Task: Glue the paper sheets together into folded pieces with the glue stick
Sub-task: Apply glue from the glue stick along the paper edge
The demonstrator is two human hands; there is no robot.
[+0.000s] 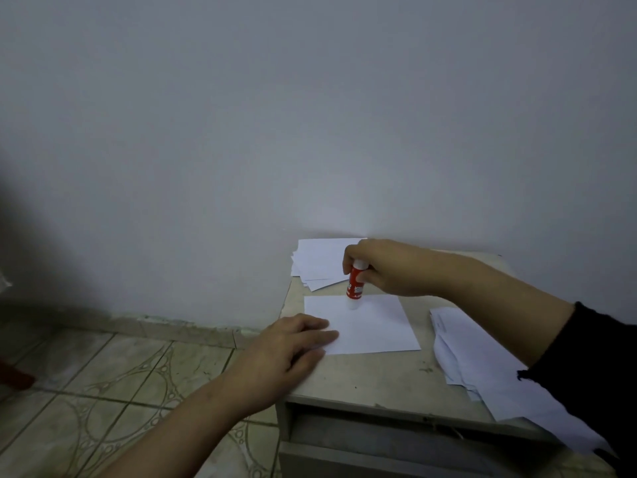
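Paper sheet [372, 326] flat near the desk's [362, 377] left edge, glue stick [355, 283] on its far edge.

Nearest, the left hand [289, 350] presses the sheet's near-left corner, grip released, fingers straight. Farther back, the right hand [386, 267] grips the glue stick upright, tip down on the sheet. Paper stacks lie at the right edge [482, 357] and far-left corner [320, 260].

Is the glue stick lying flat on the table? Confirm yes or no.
No: the right hand grips the glue stick upright, its tip down on the single sheet, while the left hand rests on that sheet's edge.
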